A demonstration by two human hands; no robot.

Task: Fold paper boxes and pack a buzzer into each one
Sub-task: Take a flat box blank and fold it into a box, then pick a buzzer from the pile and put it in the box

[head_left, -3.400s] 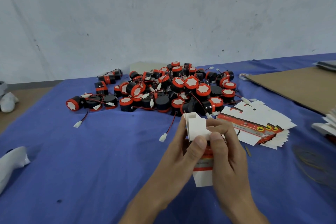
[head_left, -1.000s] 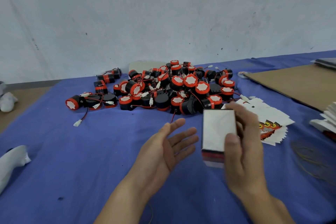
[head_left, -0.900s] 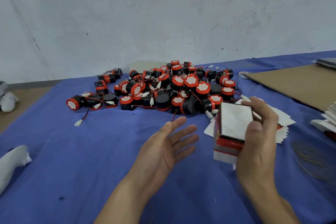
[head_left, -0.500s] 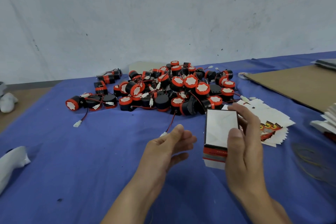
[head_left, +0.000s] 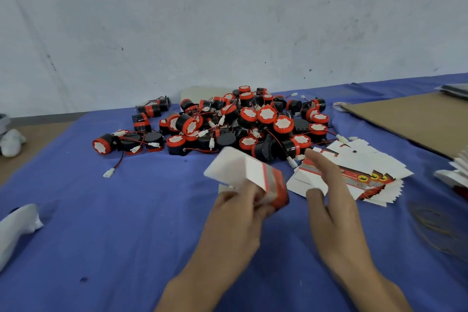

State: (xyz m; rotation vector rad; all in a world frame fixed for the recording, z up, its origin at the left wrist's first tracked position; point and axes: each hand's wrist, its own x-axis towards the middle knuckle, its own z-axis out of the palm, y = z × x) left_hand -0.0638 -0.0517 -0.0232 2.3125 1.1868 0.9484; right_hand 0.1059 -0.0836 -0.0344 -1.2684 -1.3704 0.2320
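A folded white box with a red band (head_left: 243,175) is tilted in front of me, and my left hand (head_left: 238,213) grips its lower end. My right hand (head_left: 329,200) is just to the right of the box, fingers straight, holding nothing. Its fingertips reach over the near edge of a fanned stack of flat box blanks (head_left: 359,172) printed white, red and black. Behind both hands lies a pile of black and red buzzers (head_left: 243,124) with thin wires and white plugs.
The blue cloth (head_left: 101,223) covers the table. A brown cardboard sheet (head_left: 417,119) lies at the back right. White packets (head_left: 455,175) sit at the right edge, a white bag (head_left: 15,225) at the left, and rubber bands (head_left: 435,225) lie near the right.
The folded box has passed from my right hand to my left, which now grips it and has tilted it leftwards. My right hand has let go and opened beside it.
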